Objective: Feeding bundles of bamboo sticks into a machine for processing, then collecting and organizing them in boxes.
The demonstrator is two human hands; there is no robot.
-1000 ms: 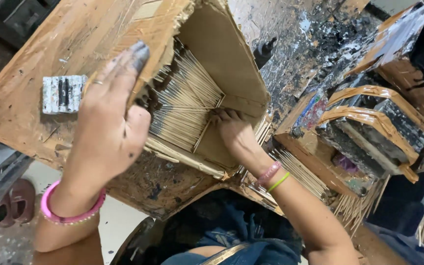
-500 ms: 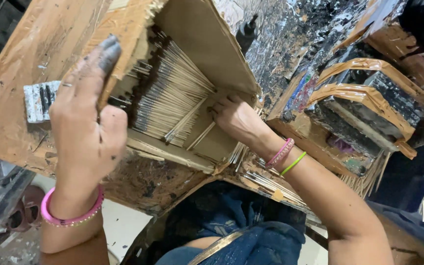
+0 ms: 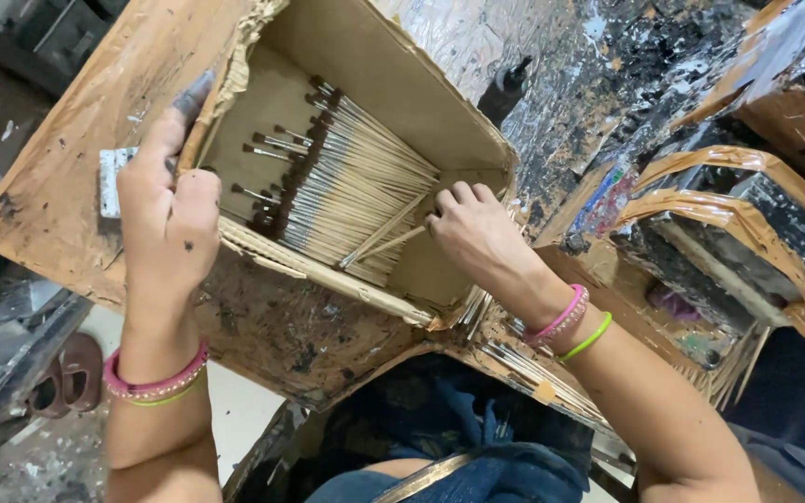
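An open cardboard box [image 3: 393, 93] lies on a stained wooden board [image 3: 58, 168]. Inside it rests a thick layer of thin paintbrushes [image 3: 347, 200] with pale wooden handles and dark tips. My left hand [image 3: 168, 210] grips the box's torn left wall, thumb up along the edge. My right hand [image 3: 477, 233] is inside the box at the handle ends, fingers pinched on a brush or two that lie crosswise over the pile.
More brushes [image 3: 524, 368] lie in a bundle under my right wrist at the board's edge. A paint-spattered surface [image 3: 607, 65] and taped orange-brown trays [image 3: 738, 224] stand to the right. A small grey block [image 3: 112, 177] sits on the board. A shoe [image 3: 67, 373] lies on the floor.
The view has shifted, so the box's inside shows more fully. My right hand has drawn back from the pile toward the handle ends. My left hand stays on the box wall.
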